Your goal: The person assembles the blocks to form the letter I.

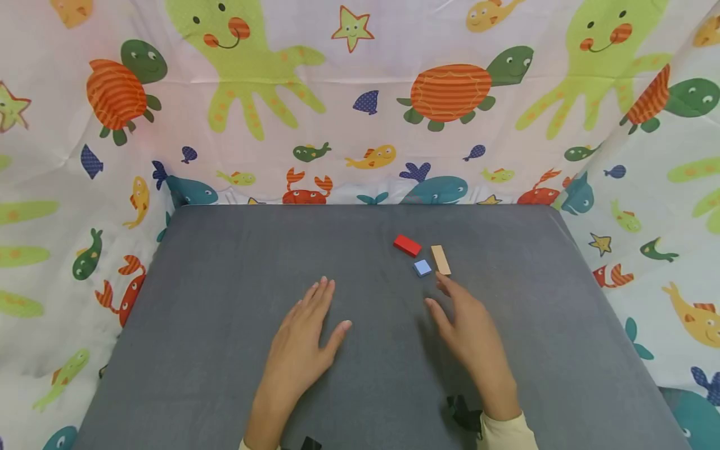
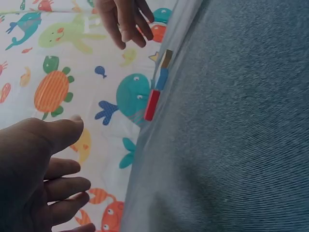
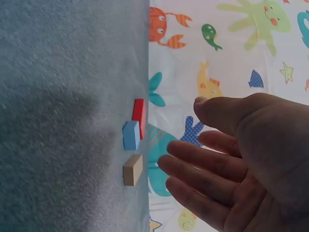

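Three small blocks lie close together on the grey table toward its back, right of the middle. The red block (image 1: 407, 245) is a long bar set at a slant. In front of it sits a small blue block (image 1: 422, 268), and a natural wood block (image 1: 441, 260) lies to the right. My right hand (image 1: 469, 325) is nearest them, its index fingertip overlapping the wood block's near end in the head view; nothing is in its grasp. The left hand (image 1: 304, 340) hovers farther left with fingers extended and thumb apart, holding nothing.
The grey table (image 1: 225, 269) is bordered at the back and sides by a white curtain (image 1: 360, 62) printed with sea animals. A dark strap piece (image 1: 464, 414) hangs at the right wrist, beside a cream sleeve (image 1: 506, 432).
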Demonstrator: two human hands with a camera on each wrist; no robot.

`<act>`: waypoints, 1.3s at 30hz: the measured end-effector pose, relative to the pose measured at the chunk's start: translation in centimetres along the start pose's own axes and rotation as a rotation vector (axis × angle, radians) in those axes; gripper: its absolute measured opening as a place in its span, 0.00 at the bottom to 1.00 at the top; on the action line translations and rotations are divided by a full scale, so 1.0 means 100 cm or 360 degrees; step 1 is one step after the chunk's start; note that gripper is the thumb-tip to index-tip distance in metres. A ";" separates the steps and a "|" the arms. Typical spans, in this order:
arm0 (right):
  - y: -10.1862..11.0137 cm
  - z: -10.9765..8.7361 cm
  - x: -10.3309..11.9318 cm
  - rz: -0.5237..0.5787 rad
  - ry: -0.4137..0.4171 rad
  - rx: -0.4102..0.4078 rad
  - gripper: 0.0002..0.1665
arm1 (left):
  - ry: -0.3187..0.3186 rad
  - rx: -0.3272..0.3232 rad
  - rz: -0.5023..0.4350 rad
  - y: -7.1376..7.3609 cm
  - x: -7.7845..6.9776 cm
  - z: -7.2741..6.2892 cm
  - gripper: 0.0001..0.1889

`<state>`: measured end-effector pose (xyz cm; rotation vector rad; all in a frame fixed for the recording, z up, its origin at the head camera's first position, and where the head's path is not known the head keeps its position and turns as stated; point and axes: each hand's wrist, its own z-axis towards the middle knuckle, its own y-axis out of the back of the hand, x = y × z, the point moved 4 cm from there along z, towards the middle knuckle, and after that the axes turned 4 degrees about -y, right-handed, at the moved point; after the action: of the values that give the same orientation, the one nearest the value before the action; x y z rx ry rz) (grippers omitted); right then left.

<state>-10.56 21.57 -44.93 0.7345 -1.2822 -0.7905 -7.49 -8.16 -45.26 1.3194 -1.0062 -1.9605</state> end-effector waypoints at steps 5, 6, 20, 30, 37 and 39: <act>0.007 0.008 -0.006 0.0023 -0.0016 0.0005 0.30 | 0.0021 -0.0009 -0.0042 0.004 -0.006 0.010 0.32; 0.008 0.010 -0.007 0.0027 -0.0021 0.0016 0.30 | 0.0018 -0.0003 -0.0044 0.004 -0.008 0.012 0.32; 0.038 0.037 -0.013 0.0040 -0.0069 0.0050 0.34 | -0.0126 0.0062 -0.0061 0.010 -0.044 0.049 0.27; 0.038 0.050 -0.028 0.0017 -0.0122 0.0131 0.37 | -0.0187 0.0047 -0.0111 -0.007 -0.059 0.095 0.24; 0.026 0.053 -0.034 0.0071 -0.0098 0.0119 0.36 | -0.0296 0.0149 -0.0006 -0.060 -0.068 0.143 0.31; 0.025 0.051 -0.036 0.0092 -0.0090 0.0094 0.35 | -0.0341 0.0197 0.0045 -0.078 -0.071 0.153 0.34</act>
<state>-15.73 25.77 -44.09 0.7235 -1.3767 -0.7332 -19.61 5.89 -44.52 1.1697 -1.2591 -2.0794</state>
